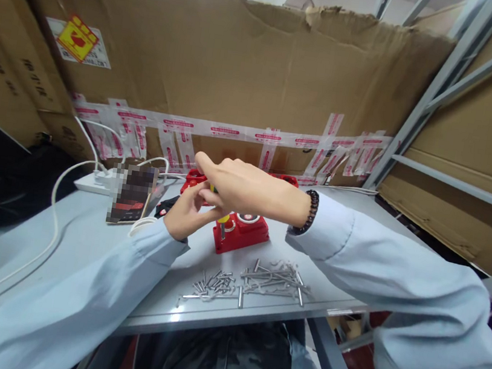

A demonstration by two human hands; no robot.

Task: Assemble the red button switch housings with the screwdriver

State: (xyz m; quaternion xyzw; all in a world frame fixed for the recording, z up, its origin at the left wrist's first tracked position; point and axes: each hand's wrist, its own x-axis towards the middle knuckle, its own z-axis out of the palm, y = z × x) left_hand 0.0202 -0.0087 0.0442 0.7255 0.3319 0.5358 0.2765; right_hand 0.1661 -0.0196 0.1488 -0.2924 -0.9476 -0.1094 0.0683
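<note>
My right hand [241, 187] is closed over the top of a screwdriver [223, 219], which shows a yellow handle and a short metal shaft. Most of that handle is hidden by my fingers. Lower down, my left hand [190, 210] pinches around the same screwdriver. Its shaft points down at the left part of a red block-like device [242, 242] with a round white-and-dark disc on top. Whether the tip touches a screw cannot be made out. Nearer me lie a heap of short metal pins [216, 284] and a heap of longer metal rods [276, 279].
More red parts [194, 180] stand behind my hands. To the left are a phone [131, 199], a white power strip [93, 182] and a white cable [56, 213] across the table. A taped cardboard wall [243, 74] closes off the back, with a grey metal rack [413, 122] at right.
</note>
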